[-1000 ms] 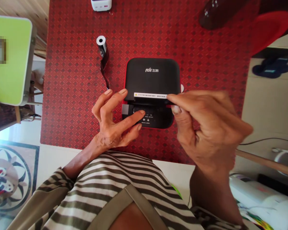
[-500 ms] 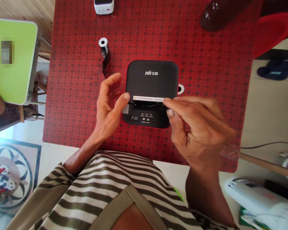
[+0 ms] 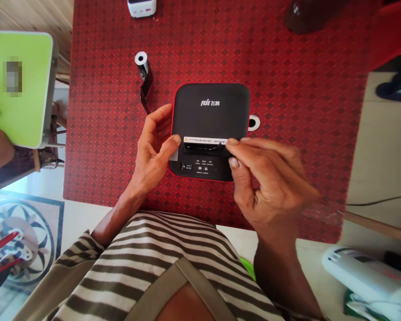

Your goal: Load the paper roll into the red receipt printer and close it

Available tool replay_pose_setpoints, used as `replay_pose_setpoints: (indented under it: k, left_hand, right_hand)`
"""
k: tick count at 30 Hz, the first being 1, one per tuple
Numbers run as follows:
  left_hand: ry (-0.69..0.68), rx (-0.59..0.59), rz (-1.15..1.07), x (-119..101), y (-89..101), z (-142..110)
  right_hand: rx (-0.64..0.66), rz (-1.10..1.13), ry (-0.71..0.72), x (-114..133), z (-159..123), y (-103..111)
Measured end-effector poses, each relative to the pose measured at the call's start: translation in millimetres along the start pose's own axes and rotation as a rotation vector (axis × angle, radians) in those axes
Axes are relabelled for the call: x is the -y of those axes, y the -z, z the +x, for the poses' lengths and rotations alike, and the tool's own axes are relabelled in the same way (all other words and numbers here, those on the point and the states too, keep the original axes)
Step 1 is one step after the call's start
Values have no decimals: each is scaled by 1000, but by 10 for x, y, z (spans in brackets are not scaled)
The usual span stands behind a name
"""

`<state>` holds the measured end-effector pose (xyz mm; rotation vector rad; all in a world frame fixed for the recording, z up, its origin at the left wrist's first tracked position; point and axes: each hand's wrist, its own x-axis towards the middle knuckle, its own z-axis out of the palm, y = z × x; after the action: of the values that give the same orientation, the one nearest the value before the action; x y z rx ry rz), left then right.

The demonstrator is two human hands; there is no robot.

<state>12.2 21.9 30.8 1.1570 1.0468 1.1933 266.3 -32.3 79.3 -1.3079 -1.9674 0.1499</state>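
A black receipt printer [image 3: 210, 117] with a red base and a white warning label sits on the red patterned tablecloth [image 3: 287, 111]. My left hand [image 3: 153, 149] rests against the printer's left side, thumb pressed on the lid edge by the paper slot, fingers loosely curved and holding nothing. My right hand [image 3: 267, 178] pinches the right end of the lid at the slot between thumb and forefinger. A small paper roll [image 3: 142, 67] with a dark unrolled strip lies left of the printer.
A white ring [image 3: 254, 122] lies at the printer's right side. A small white device [image 3: 141, 6] sits at the far table edge. A dark object [image 3: 310, 15] is at the top right. A green-topped stool [image 3: 16, 84] stands left of the table.
My left hand pulled its fingers off the control panel and moved to the printer's left side, thumb on the lid edge. My right hand stayed pinched at the slot.
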Motion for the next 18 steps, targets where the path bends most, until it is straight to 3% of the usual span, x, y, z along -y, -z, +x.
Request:
replay_pose_setpoints:
  k: [4,8,11,18]
  left_hand:
    - [45,-34,-16,-11,5,-131]
    - [17,-5,-9,-11,68,-274]
    - [6,30,-26,1,118,-301]
    - [41,0,-55,-33,91,-243]
  right_hand:
    - [-135,12,-67,15,-120,-69]
    - [-299,29,-302,68,-376,-207]
    - [-293,64,-424,116,-565,-315]
    - [-282,43,-456,157,-686,-423]
